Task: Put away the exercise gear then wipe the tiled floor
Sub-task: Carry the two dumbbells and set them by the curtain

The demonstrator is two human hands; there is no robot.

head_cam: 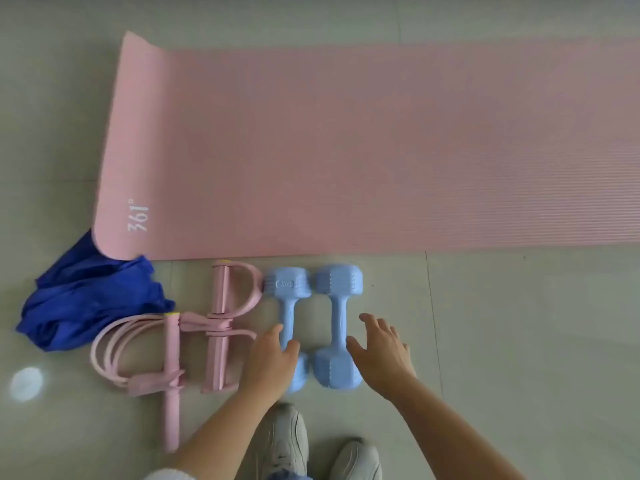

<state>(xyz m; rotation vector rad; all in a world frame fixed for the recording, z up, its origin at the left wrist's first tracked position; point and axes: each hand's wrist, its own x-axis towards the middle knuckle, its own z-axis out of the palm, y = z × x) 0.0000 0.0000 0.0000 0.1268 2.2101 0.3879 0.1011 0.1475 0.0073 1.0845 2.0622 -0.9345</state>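
Two light blue dumbbells lie side by side on the tiled floor, just in front of a long pink exercise mat. My left hand rests over the near end of the left dumbbell, fingers touching its handle but not closed around it. My right hand hovers with fingers spread just right of the right dumbbell. A pink pedal resistance band with tubes and foam handles lies to the left of the dumbbells. A crumpled blue cloth sits at the mat's near left corner.
My two white sneakers stand on the floor right below the dumbbells. A bright light spot reflects on the tiles at the lower left. Bare tiles stretch to the right of the dumbbells.
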